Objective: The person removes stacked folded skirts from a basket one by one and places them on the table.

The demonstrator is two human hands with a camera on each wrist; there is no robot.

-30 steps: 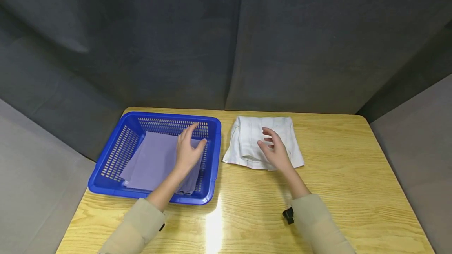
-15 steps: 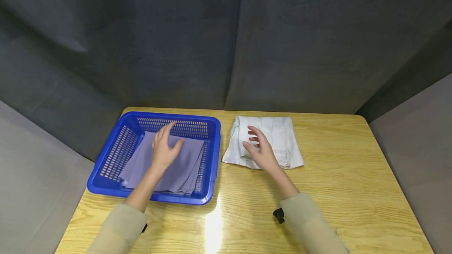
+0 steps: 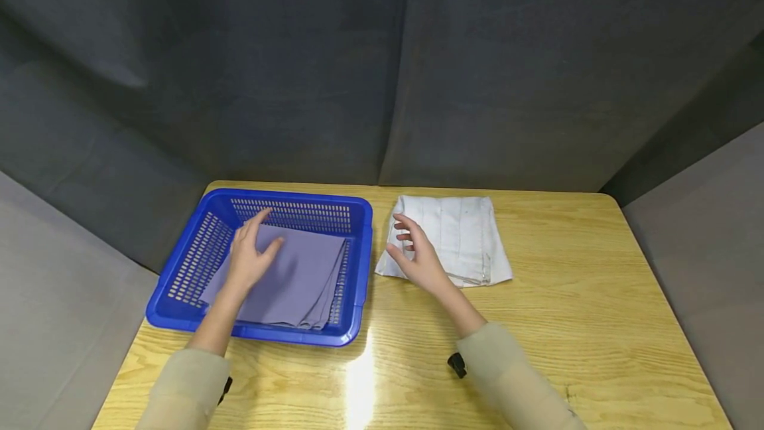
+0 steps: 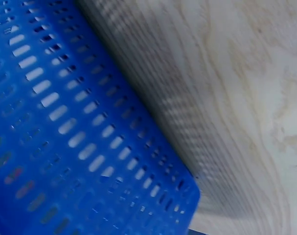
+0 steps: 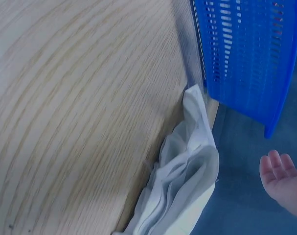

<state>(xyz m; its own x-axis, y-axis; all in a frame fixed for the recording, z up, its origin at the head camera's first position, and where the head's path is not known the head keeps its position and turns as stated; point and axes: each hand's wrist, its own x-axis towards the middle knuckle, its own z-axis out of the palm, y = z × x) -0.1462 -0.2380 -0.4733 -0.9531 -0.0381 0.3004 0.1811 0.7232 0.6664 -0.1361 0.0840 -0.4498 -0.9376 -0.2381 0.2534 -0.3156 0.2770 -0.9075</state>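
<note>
My left hand (image 3: 249, 254) is over the blue plastic basket (image 3: 363, 271), above a folded purple cloth (image 3: 304, 271) that lies inside. Its fingers are spread loosely, the thumb apart, and they hold nothing. To the right, a folded white cloth (image 3: 462, 234) rests on the table, layered along its edge in the right wrist view. Over this cloth's left part is my right hand (image 3: 419, 259), fingers relaxed and gripping nothing. The right wrist view shows the fingers of that hand (image 5: 284, 185) beyond the white cloth (image 5: 182, 181). The left wrist view takes in the basket's perforated wall (image 4: 84, 137), without the hand.
A wooden table (image 3: 573, 310) carries both the basket and the white cloth, which stand side by side with a narrow gap between them. Dark grey curtain (image 3: 489, 71) hangs behind the table's back edge. Paler panels (image 3: 710, 251) flank the sides.
Both hands have moved left: the left one across the basket over the purple cloth, the right one from the middle of the white cloth to its left part. Both cloths stay in place.
</note>
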